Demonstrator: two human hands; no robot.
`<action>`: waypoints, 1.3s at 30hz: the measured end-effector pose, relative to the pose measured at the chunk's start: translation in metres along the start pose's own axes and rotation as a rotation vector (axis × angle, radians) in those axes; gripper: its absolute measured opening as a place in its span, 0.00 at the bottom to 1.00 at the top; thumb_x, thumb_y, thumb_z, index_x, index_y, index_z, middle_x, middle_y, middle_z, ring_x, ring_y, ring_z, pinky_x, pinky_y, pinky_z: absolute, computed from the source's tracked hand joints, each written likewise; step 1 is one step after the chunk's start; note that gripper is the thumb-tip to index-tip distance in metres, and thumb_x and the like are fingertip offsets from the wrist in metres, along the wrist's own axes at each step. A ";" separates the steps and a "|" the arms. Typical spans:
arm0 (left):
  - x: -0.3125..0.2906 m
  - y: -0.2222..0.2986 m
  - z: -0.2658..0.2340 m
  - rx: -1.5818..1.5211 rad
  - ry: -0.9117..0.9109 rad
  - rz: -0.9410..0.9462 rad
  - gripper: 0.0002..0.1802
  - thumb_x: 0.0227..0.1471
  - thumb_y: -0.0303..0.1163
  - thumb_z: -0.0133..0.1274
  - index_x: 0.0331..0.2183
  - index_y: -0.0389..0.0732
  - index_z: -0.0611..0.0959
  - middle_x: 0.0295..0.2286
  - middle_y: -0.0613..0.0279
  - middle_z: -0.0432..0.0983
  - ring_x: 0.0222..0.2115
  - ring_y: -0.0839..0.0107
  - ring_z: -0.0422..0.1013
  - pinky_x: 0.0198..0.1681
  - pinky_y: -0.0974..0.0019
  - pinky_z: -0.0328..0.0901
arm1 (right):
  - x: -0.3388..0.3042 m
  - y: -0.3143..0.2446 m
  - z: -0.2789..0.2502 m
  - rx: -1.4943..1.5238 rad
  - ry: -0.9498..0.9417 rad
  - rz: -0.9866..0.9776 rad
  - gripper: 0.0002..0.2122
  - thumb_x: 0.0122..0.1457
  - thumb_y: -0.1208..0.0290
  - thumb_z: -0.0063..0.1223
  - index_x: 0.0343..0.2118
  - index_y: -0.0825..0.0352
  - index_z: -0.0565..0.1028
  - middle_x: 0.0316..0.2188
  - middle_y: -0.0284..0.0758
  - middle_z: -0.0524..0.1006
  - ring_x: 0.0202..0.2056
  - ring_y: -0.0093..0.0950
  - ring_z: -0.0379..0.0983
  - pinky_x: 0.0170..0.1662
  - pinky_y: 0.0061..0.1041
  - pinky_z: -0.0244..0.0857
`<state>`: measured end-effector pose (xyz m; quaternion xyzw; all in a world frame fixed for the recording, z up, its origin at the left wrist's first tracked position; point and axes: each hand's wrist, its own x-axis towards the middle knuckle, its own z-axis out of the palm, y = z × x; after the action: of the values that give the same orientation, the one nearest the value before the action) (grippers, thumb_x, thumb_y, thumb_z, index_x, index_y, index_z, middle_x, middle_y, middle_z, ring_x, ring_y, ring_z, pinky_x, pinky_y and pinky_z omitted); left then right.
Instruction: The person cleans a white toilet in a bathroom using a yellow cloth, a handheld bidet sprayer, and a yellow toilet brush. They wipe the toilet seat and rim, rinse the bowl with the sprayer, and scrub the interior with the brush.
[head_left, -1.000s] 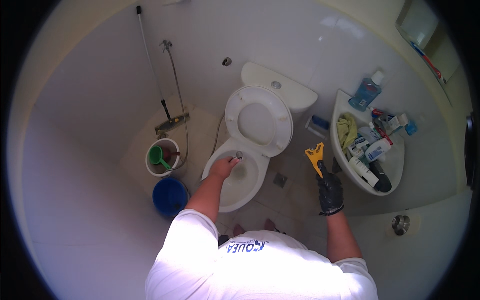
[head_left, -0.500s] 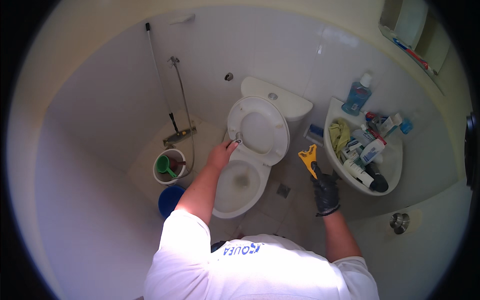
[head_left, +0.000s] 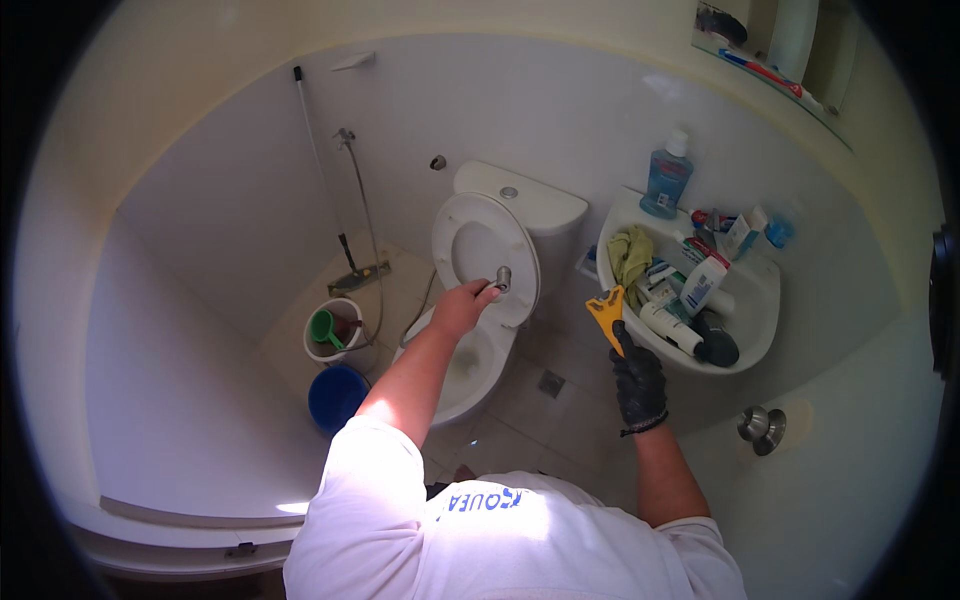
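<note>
My bare left hand (head_left: 462, 306) is closed round a metal bidet sprayer (head_left: 503, 278). The sprayer's head overlaps the raised seat (head_left: 448, 220) of the white toilet (head_left: 482, 375); whether it touches the seat I cannot tell. Beneath my forearm the bowl stands open. My right hand (head_left: 640, 385), in a black glove, grips a yellow scraper (head_left: 606, 312) whose wide end points up and left, by the rim of the corner sink (head_left: 752, 365). Part of the scraper's handle is hidden in the glove.
The sink is full of bottles and tubes, with a yellow-green cloth (head_left: 629, 258) and a blue bottle (head_left: 668, 180) at its back. Left of the toilet stand a white bucket (head_left: 312, 345) holding a green dipper (head_left: 322, 326), a blue bucket (head_left: 337, 398) and a floor squeegee (head_left: 358, 278).
My view has shifted, so the fixtures sit further left. The left hand has carried the sprayer right across the raised seat. The scraper is still in my right hand, now closer to the sink rim.
</note>
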<state>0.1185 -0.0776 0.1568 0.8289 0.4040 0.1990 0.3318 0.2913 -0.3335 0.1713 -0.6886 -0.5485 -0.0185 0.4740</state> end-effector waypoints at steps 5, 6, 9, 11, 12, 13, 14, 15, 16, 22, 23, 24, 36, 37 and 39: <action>-0.015 0.011 0.034 0.025 -0.078 0.018 0.25 0.45 0.52 0.44 0.39 0.44 0.74 0.31 0.54 0.73 0.35 0.56 0.68 0.38 0.60 0.61 | -0.017 0.012 -0.013 0.280 -0.078 0.219 0.28 0.42 0.89 0.38 0.49 0.60 0.65 0.22 0.29 0.67 0.22 0.17 0.61 0.27 0.13 0.57; -0.019 0.010 0.040 0.034 -0.103 0.008 0.25 0.45 0.53 0.44 0.39 0.44 0.74 0.31 0.54 0.73 0.35 0.56 0.68 0.38 0.60 0.61 | -0.018 0.012 -0.014 0.301 -0.088 0.229 0.28 0.42 0.89 0.38 0.49 0.59 0.65 0.23 0.28 0.67 0.22 0.16 0.60 0.27 0.12 0.56; -0.028 0.010 0.054 0.067 -0.167 -0.030 0.25 0.45 0.52 0.44 0.39 0.43 0.75 0.31 0.51 0.72 0.35 0.55 0.67 0.38 0.60 0.60 | -0.020 0.008 -0.016 0.251 -0.113 0.224 0.28 0.42 0.88 0.38 0.49 0.59 0.64 0.22 0.31 0.68 0.22 0.19 0.62 0.27 0.15 0.59; -0.033 0.005 0.065 0.098 -0.210 -0.059 0.26 0.46 0.52 0.43 0.39 0.42 0.75 0.31 0.51 0.72 0.35 0.54 0.67 0.39 0.60 0.60 | -0.022 0.014 -0.014 0.046 -0.079 0.085 0.28 0.42 0.88 0.37 0.50 0.59 0.63 0.22 0.33 0.69 0.22 0.22 0.65 0.28 0.18 0.60; -0.035 -0.004 0.071 0.121 -0.229 -0.077 0.26 0.46 0.53 0.43 0.38 0.43 0.75 0.31 0.51 0.72 0.35 0.55 0.67 0.38 0.60 0.60 | -0.023 0.017 -0.011 -0.050 -0.064 0.011 0.28 0.42 0.87 0.37 0.50 0.59 0.63 0.21 0.35 0.70 0.23 0.23 0.66 0.28 0.19 0.61; -0.035 -0.012 0.076 0.143 -0.246 -0.094 0.26 0.46 0.53 0.43 0.38 0.43 0.75 0.31 0.51 0.72 0.35 0.55 0.67 0.38 0.60 0.60 | -0.022 0.017 -0.010 -0.056 -0.059 -0.010 0.28 0.41 0.87 0.37 0.50 0.59 0.63 0.21 0.35 0.70 0.23 0.24 0.66 0.29 0.20 0.61; -0.037 -0.022 0.081 0.163 -0.259 -0.088 0.26 0.46 0.54 0.42 0.38 0.43 0.75 0.31 0.52 0.72 0.35 0.55 0.67 0.38 0.60 0.60 | -0.021 0.017 -0.008 -0.061 -0.054 -0.031 0.28 0.41 0.86 0.38 0.50 0.58 0.62 0.22 0.36 0.70 0.24 0.25 0.67 0.29 0.21 0.62; -0.040 -0.028 0.086 0.178 -0.276 -0.079 0.26 0.46 0.54 0.42 0.38 0.44 0.75 0.31 0.52 0.72 0.35 0.55 0.67 0.38 0.60 0.60 | -0.021 0.017 -0.006 -0.072 -0.050 -0.049 0.28 0.41 0.86 0.38 0.50 0.58 0.62 0.22 0.37 0.71 0.24 0.27 0.68 0.29 0.23 0.62; -0.042 -0.034 0.090 0.194 -0.292 -0.070 0.25 0.46 0.54 0.42 0.37 0.44 0.76 0.31 0.52 0.72 0.35 0.55 0.67 0.38 0.60 0.60 | -0.022 0.022 -0.005 -0.098 -0.053 -0.058 0.28 0.41 0.86 0.38 0.50 0.58 0.63 0.22 0.37 0.71 0.24 0.26 0.68 0.29 0.23 0.62; -0.048 -0.066 0.088 0.220 -0.372 -0.137 0.28 0.45 0.57 0.40 0.38 0.44 0.75 0.33 0.53 0.72 0.36 0.56 0.66 0.39 0.59 0.59 | -0.010 0.013 0.007 -0.122 -0.156 0.148 0.24 0.46 0.82 0.42 0.49 0.57 0.63 0.23 0.36 0.71 0.24 0.27 0.68 0.30 0.23 0.62; -0.047 -0.072 0.083 0.236 -0.383 -0.153 0.28 0.45 0.57 0.40 0.38 0.44 0.75 0.33 0.53 0.72 0.36 0.56 0.66 0.39 0.59 0.59 | -0.008 0.018 0.008 -0.131 -0.153 0.159 0.23 0.47 0.81 0.42 0.49 0.58 0.63 0.23 0.36 0.71 0.25 0.26 0.67 0.30 0.22 0.62; -0.046 -0.077 0.079 0.248 -0.398 -0.169 0.29 0.45 0.57 0.39 0.38 0.44 0.75 0.33 0.52 0.72 0.37 0.56 0.66 0.39 0.59 0.59 | -0.005 0.022 0.009 -0.144 -0.152 0.173 0.22 0.48 0.80 0.42 0.49 0.58 0.64 0.23 0.35 0.71 0.25 0.26 0.67 0.30 0.22 0.62; -0.026 -0.195 0.034 0.176 -0.394 -0.368 0.29 0.45 0.57 0.40 0.37 0.42 0.76 0.34 0.50 0.71 0.37 0.55 0.66 0.40 0.58 0.59 | 0.042 0.013 0.003 -0.341 0.065 0.303 0.20 0.50 0.82 0.35 0.49 0.64 0.64 0.44 0.38 0.67 0.29 0.21 0.66 0.32 0.16 0.60; -0.025 -0.203 0.028 0.176 -0.396 -0.375 0.29 0.45 0.57 0.40 0.37 0.42 0.76 0.34 0.49 0.71 0.37 0.55 0.66 0.40 0.58 0.59 | 0.044 0.012 0.004 -0.356 0.083 0.295 0.21 0.50 0.83 0.38 0.49 0.62 0.64 0.41 0.39 0.67 0.30 0.24 0.65 0.32 0.19 0.60; -0.024 -0.234 0.024 0.162 -0.358 -0.382 0.28 0.45 0.57 0.40 0.36 0.43 0.76 0.33 0.51 0.72 0.37 0.55 0.67 0.40 0.58 0.60 | 0.053 0.006 0.008 -0.378 0.121 0.280 0.23 0.49 0.83 0.45 0.49 0.57 0.64 0.34 0.40 0.68 0.32 0.29 0.65 0.33 0.24 0.61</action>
<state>-0.0077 0.0002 -0.0277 0.7836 0.5025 -0.0498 0.3619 0.3129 -0.2890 0.1925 -0.8322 -0.4051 -0.0960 0.3664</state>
